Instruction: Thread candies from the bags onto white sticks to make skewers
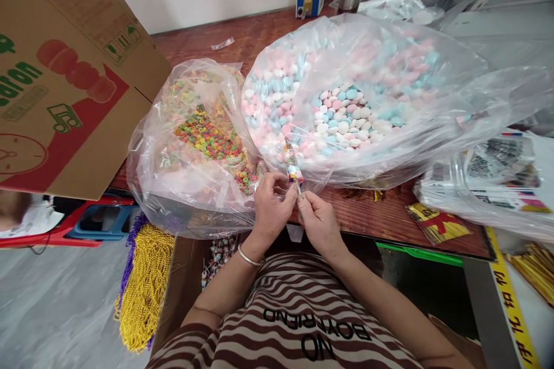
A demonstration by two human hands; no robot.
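A slim clear candy packet with bright printing stands out from my fingers at the table's front edge, tilted away from me. My left hand is closed around its lower end, thumb and fingers pinching it. My right hand pinches something thin and pale at the packet's near end; I cannot tell whether it is a stick or the gathered film. Just beyond my hands lies a big clear bag of pink, blue and white candies. Left of it is a clear bag of small colourful ring-shaped pieces.
A large cardboard box stands at the left. Gold bead strands hang below it. A cardboard carton with small wrapped items is by my lap. Gold twist-tie packs and plastic bags lie at the right.
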